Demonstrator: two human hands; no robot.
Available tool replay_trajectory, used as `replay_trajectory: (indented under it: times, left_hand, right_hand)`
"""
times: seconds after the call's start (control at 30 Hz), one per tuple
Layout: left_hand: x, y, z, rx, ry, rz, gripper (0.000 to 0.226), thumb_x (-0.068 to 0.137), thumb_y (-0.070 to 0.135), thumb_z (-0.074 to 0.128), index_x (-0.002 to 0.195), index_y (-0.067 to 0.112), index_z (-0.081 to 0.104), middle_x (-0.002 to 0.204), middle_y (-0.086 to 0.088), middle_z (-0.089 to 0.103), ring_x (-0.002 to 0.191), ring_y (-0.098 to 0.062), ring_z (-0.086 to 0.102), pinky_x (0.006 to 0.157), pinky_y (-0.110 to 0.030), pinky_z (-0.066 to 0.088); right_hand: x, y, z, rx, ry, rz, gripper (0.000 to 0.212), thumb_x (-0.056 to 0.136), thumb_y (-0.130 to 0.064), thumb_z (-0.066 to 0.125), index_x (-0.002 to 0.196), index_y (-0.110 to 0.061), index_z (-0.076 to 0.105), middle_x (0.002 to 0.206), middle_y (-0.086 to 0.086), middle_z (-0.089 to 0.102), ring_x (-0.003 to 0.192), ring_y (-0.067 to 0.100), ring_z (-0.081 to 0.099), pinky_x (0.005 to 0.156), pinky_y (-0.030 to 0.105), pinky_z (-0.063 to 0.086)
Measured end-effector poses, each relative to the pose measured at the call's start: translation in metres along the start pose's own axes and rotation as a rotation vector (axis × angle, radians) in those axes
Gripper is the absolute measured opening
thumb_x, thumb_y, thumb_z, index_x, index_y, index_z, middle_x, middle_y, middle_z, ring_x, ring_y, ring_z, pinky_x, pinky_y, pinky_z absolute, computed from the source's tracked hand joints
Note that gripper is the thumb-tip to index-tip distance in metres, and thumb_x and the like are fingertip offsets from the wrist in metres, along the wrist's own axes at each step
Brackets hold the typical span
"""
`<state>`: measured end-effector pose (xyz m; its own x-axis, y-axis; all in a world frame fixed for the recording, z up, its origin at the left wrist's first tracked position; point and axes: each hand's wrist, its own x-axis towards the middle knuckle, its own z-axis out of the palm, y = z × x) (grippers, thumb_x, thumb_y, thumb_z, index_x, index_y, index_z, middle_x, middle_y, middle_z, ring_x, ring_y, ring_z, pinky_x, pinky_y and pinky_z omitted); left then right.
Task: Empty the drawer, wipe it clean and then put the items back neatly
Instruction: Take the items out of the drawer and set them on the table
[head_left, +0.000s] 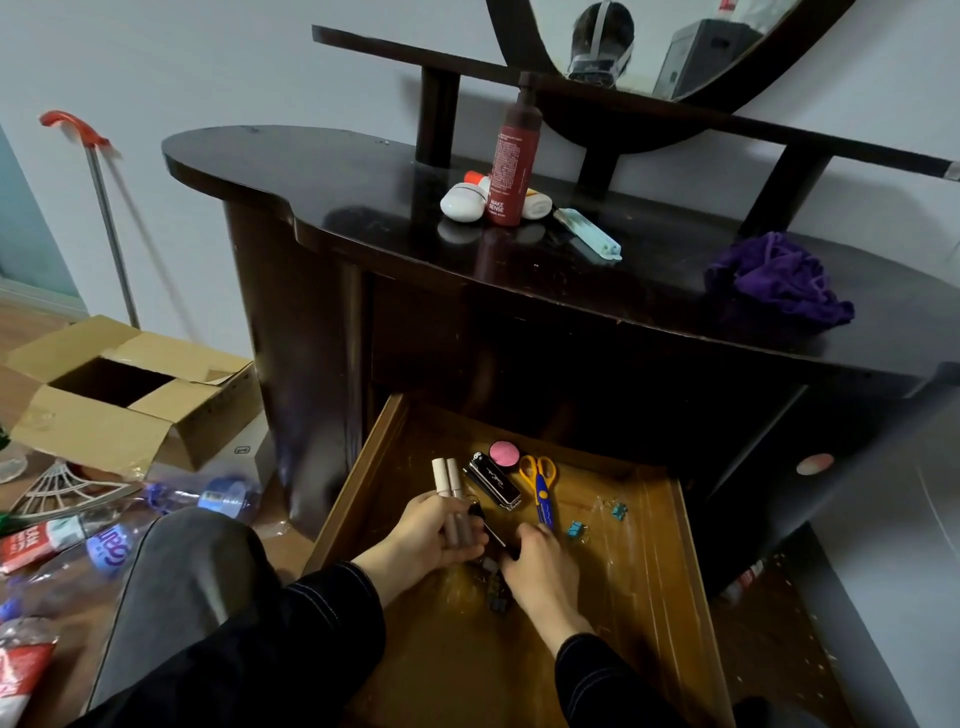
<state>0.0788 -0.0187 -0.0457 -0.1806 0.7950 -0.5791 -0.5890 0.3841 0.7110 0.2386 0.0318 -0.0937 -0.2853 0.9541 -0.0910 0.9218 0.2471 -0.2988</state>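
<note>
The wooden drawer (670, 597) stands pulled out below the dark dressing table (322, 192). My left hand (426, 535) holds two beige cosmetic tubes (448, 480) above the drawer floor. My right hand (540, 566) is closed on a thin dark item beside them; small dark pieces lie under it. Further back in the drawer lie a black harmonica-like case (493, 480), a pink round compact (504, 453), yellow-and-blue scissors (540, 483) and blue binder clips (574, 530). On the tabletop stand a dark red bottle (511, 171), white containers (462, 201), a light blue tube (587, 234) and a purple cloth (779, 280).
An open cardboard box (124, 395) sits on the floor at left. Plastic bottles (208, 499) and wrappers litter the floor around my knee (197, 571). A mop handle (104, 208) leans on the wall. A mirror (649, 41) rises behind the table.
</note>
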Motion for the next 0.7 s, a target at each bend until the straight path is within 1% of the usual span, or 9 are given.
replay_trajectory:
  times: [0.13, 0.23, 0.27, 0.37, 0.43, 0.5, 0.53, 0.6, 0.7]
  left_hand:
    - [0.000, 0.000, 0.000, 0.041, -0.006, 0.028, 0.034, 0.094, 0.004, 0.062, 0.126, 0.007, 0.049, 0.100, -0.026, 0.067, 0.085, -0.039, 0.070, 0.073, -0.049, 0.061]
    - [0.000, 0.000, -0.001, 0.105, -0.008, 0.063, 0.026, 0.095, 0.006, 0.062, 0.119, 0.009, 0.052, 0.096, -0.023, 0.069, 0.080, -0.035, 0.071, 0.068, -0.045, 0.062]
    - [-0.001, 0.000, 0.000, 0.139, -0.002, 0.081, 0.023, 0.095, 0.007, 0.062, 0.115, 0.011, 0.052, 0.094, -0.021, 0.069, 0.078, -0.033, 0.072, 0.066, -0.043, 0.061]
    - [-0.006, -0.001, 0.001, 0.353, 0.011, 0.236, 0.013, 0.097, 0.011, 0.062, 0.108, 0.011, 0.055, 0.087, -0.018, 0.070, 0.069, -0.026, 0.071, 0.062, -0.041, 0.061]
    - [-0.013, -0.002, 0.004, 0.505, -0.031, 0.389, 0.014, 0.097, 0.010, 0.060, 0.108, 0.002, 0.055, 0.085, -0.023, 0.070, 0.065, -0.031, 0.069, 0.062, -0.044, 0.061]
    - [-0.023, 0.000, 0.006, 0.587, -0.068, 0.501, 0.016, 0.097, 0.009, 0.060, 0.106, -0.003, 0.054, 0.088, -0.028, 0.069, 0.069, -0.039, 0.069, 0.064, -0.050, 0.060]
    - [-0.029, 0.003, 0.006, 0.596, -0.091, 0.535, 0.016, 0.097, 0.009, 0.061, 0.105, -0.003, 0.054, 0.088, -0.028, 0.069, 0.069, -0.039, 0.069, 0.064, -0.051, 0.059]
    - [-0.045, 0.018, 0.007, 0.574, -0.185, 0.596, 0.015, 0.097, 0.011, 0.062, 0.104, -0.001, 0.056, 0.085, -0.021, 0.069, 0.067, -0.032, 0.068, 0.059, -0.046, 0.057]
    - [-0.077, 0.060, 0.017, 0.504, -0.304, 0.710, 0.012, 0.096, 0.016, 0.063, 0.105, 0.008, 0.062, 0.084, -0.012, 0.068, 0.069, -0.029, 0.065, 0.053, -0.034, 0.054]
  right_hand:
    - [0.001, 0.000, -0.002, 0.079, -0.008, 0.055, 0.029, 0.093, -0.040, 0.066, 0.115, -0.022, 0.061, 0.111, -0.005, 0.066, 0.096, 0.013, 0.065, 0.076, 0.028, 0.056]
    - [0.001, 0.004, -0.013, 0.236, 0.069, 0.100, 0.018, 0.096, -0.038, 0.063, 0.109, -0.027, 0.062, 0.092, -0.011, 0.066, 0.078, 0.006, 0.065, 0.058, 0.020, 0.050]
    - [0.000, 0.005, -0.018, 0.288, 0.094, 0.099, 0.015, 0.096, -0.038, 0.063, 0.107, -0.029, 0.062, 0.089, -0.013, 0.066, 0.075, 0.004, 0.063, 0.056, 0.019, 0.048]
    - [-0.009, 0.009, -0.036, 0.394, 0.123, 0.076, 0.008, 0.097, -0.039, 0.061, 0.101, -0.031, 0.061, 0.083, -0.013, 0.064, 0.066, 0.000, 0.059, 0.051, 0.017, 0.046]
    - [-0.020, 0.009, -0.053, 0.419, 0.124, 0.032, 0.005, 0.098, -0.039, 0.061, 0.098, -0.034, 0.060, 0.079, -0.011, 0.065, 0.058, 0.002, 0.057, 0.046, 0.015, 0.041]
    - [-0.036, 0.007, -0.077, 0.408, 0.146, -0.040, 0.006, 0.098, -0.040, 0.061, 0.094, -0.038, 0.057, 0.082, -0.014, 0.065, 0.065, 0.003, 0.061, 0.050, 0.018, 0.049]
    - [-0.045, 0.006, -0.091, 0.384, 0.175, -0.087, 0.007, 0.097, -0.040, 0.061, 0.093, -0.039, 0.057, 0.083, -0.017, 0.065, 0.070, 0.003, 0.063, 0.056, 0.020, 0.054]
    - [-0.062, 0.002, -0.123, 0.310, 0.278, -0.198, 0.008, 0.097, -0.042, 0.062, 0.094, -0.041, 0.055, 0.084, -0.021, 0.064, 0.080, 0.003, 0.064, 0.067, 0.021, 0.057]
    - [-0.084, -0.009, -0.180, 0.349, 0.509, -0.344, 0.008, 0.092, -0.041, 0.063, 0.092, -0.044, 0.056, 0.083, -0.021, 0.065, 0.083, 0.000, 0.064, 0.067, 0.012, 0.051]
